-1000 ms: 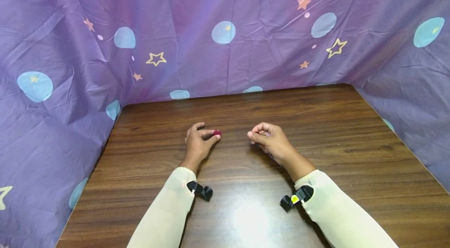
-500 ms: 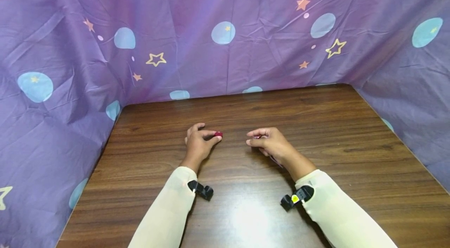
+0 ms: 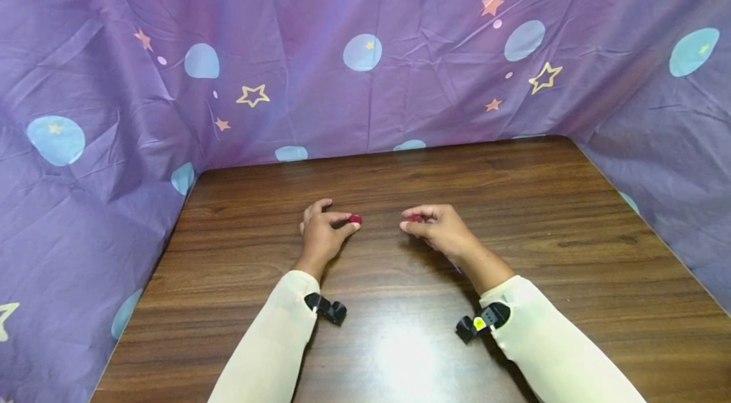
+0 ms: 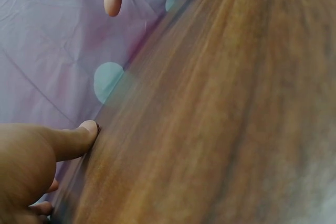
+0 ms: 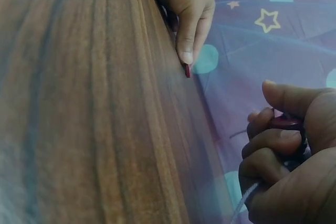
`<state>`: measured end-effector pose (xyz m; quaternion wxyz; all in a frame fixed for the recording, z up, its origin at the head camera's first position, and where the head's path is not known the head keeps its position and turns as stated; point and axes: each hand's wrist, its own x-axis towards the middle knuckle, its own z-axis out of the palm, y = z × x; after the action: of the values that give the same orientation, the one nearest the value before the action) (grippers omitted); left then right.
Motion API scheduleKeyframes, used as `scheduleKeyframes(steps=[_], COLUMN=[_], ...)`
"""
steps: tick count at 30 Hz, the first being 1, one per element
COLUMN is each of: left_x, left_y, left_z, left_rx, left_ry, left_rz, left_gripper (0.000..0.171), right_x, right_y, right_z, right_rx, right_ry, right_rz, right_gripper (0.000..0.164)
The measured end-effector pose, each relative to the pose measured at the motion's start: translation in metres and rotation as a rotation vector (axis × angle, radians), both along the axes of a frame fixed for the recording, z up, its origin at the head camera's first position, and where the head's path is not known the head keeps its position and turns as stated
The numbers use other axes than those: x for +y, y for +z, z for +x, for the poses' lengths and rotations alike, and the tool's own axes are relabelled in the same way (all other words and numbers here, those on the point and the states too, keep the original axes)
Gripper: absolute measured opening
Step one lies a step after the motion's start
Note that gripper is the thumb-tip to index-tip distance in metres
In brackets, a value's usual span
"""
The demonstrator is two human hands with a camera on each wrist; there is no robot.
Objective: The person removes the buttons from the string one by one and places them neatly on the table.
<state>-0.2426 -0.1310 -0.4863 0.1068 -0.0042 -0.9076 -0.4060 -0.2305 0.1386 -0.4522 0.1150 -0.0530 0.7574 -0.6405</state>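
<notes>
My left hand point(image 3: 320, 238) pinches a small dark red disc point(image 3: 356, 219) between thumb and forefinger, just over the wooden table. Its other fingers stretch away from the disc. Seen from the right wrist, this red disc point(image 5: 188, 70) looks flat and edge-on. Across a short gap, my right hand point(image 3: 447, 230) holds a second small red disc point(image 3: 417, 218) within its bent fingers. A thin pale cord point(image 5: 244, 200) hangs out of that hand in the right wrist view. Something dark beside the second disc is mostly hidden by the curled fingers.
The brown wood-grain table point(image 3: 354, 301) extends under both hands and reflects a bright light near the front. A purple cloth point(image 3: 308, 3) with stars and blue dots hangs behind it and along both sides. Black wrist cameras point(image 3: 482, 322) sit on the pale sleeves.
My right thumb and forefinger have parted, and the red disc now shows between them. The disc in my left fingers has shifted slightly; that hand stays nearly in place.
</notes>
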Motion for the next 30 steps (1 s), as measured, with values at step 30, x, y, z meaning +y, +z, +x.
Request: scheduleKeyframes(steps=[30], left_x=[0.0007], left_y=[0.0008], left_z=[0.0016], left_rx=[-0.026], left_ry=[-0.009], left_rz=[-0.022], left_gripper=[0.035], right_x=[0.0068], right_y=[0.004], right_z=[0.0003], right_rx=[0.202], right_ry=[-0.069], right_rz=[0.089], right_gripper=[0.044])
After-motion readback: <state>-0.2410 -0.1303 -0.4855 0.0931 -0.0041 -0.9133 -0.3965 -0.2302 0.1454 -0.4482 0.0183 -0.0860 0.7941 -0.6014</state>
